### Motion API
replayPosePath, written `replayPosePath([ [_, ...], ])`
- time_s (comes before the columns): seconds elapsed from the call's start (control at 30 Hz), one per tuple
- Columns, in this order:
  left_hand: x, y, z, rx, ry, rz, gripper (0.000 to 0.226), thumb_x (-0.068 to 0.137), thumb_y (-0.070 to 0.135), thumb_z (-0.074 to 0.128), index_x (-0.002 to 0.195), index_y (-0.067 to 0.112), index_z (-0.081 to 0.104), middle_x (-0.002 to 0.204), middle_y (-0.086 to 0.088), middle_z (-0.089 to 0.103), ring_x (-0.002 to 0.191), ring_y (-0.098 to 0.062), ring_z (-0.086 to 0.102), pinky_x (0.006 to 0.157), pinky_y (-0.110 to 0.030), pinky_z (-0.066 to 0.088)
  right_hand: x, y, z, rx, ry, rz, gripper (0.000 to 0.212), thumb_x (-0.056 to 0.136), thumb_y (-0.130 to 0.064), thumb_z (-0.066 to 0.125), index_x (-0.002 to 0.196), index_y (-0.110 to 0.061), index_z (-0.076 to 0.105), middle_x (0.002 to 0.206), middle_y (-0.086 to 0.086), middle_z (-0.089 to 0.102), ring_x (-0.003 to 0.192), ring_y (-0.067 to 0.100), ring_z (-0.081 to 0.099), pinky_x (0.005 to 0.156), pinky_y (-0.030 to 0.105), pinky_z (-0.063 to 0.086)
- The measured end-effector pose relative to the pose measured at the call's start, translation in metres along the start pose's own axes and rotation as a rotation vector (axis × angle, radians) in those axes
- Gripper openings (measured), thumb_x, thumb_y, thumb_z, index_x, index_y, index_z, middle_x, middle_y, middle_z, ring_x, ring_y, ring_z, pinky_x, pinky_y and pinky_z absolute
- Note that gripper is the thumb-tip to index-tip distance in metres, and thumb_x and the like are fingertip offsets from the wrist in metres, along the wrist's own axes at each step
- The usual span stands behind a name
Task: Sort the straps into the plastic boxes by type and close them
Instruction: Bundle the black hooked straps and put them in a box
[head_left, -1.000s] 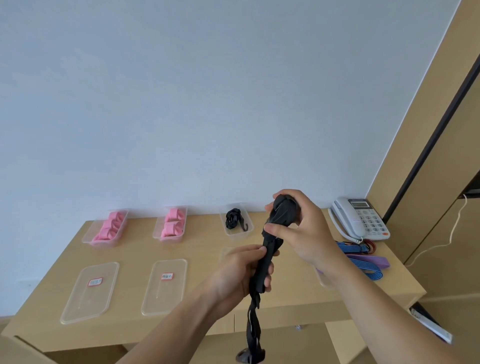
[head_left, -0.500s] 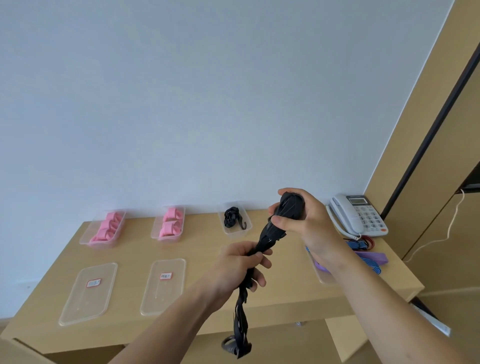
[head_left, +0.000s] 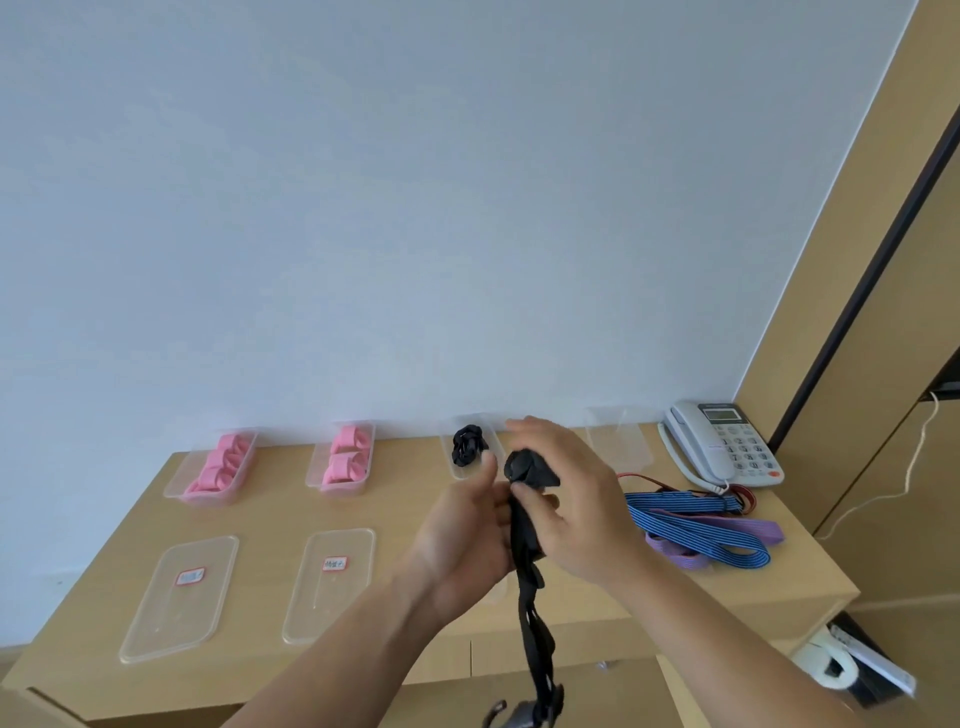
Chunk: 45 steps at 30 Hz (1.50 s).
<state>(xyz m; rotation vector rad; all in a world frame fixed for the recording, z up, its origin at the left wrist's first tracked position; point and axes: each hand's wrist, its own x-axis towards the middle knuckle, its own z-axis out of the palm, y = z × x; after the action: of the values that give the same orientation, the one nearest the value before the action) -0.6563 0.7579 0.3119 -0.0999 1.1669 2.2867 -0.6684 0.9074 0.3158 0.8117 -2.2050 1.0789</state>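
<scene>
Pale wall (head_left: 415, 208) backs a wooden desk (head_left: 275, 519). Above its middle, the right hand (head_left: 576, 509) pinches the coiled top of a black strap (head_left: 522, 525), thumb pressed on it, while the left hand (head_left: 462, 540) curls round the strap just below. The rest dangles toward 6 o'clock. Blue and purple straps (head_left: 696, 525) lie at 3 o'clock.

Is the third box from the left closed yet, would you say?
Open: the third box carries no lid; its black strap lies uncovered.
</scene>
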Motion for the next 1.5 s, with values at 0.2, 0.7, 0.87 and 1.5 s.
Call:
replayPosePath([
  [0.2, 0.001, 0.014, -0.004, -0.123, -0.063, 0.038, 0.047, 0.098, 0.049, 0.064, 0.125, 0.012, 0.071, 0.116, -0.014, 0.071, 0.105, -0.034, 0.070, 0.098, -0.052, 0.053, -0.018, -0.005, 0.010, 0.086, -0.054, 0.013, 0.031, 0.094, -0.014, 0.059, 0.124, -0.013, 0.068, 0.151, -0.001, 0.048, 0.147, 0.015, 0.031, 0.117, 0.035, 0.033],
  [0.7, 0.017, 0.019, -0.025, 0.175, 0.397, 0.488, 0.025, 0.087, 0.004, 0.075, 0.088, 0.024, 0.061, 0.066, 0.001, 0.058, 0.060, -0.020, 0.057, 0.071, -0.044, 0.064, -0.038, 0.009, 0.018, 0.327, -0.464, 0.781, 0.027, 0.077, -0.036, 0.077, 0.100, -0.037, 0.063, 0.068, -0.009, 0.064, 0.048, 0.008, 0.059, 0.050, 0.022, 0.046],
  [0.87, 0.021, 0.003, -0.045, 0.564, 0.552, 0.573, 0.040, 0.090, 0.020, 0.079, 0.104, 0.030, 0.044, 0.095, -0.002, 0.058, 0.053, -0.009, 0.060, 0.054, -0.031, 0.058, -0.020, 0.005, 0.009, 0.050, -0.549, 0.597, 0.021, 0.079, -0.033, 0.073, 0.099, -0.032, 0.071, 0.072, -0.014, 0.068, 0.064, 0.000, 0.059, 0.062, 0.023, 0.046],
  [1.5, -0.016, 0.031, -0.024, 1.167, -0.170, 0.008, 0.054, 0.083, 0.015, 0.084, 0.123, 0.010, 0.049, 0.084, 0.003, 0.053, 0.061, -0.008, 0.051, 0.054, -0.024, 0.044, 0.028, -0.019, -0.038, 0.036, -0.570, 0.461, 0.045, 0.058, -0.015, 0.092, 0.088, -0.034, 0.065, 0.079, -0.022, 0.063, 0.069, -0.003, 0.056, 0.062, 0.012, 0.046],
])
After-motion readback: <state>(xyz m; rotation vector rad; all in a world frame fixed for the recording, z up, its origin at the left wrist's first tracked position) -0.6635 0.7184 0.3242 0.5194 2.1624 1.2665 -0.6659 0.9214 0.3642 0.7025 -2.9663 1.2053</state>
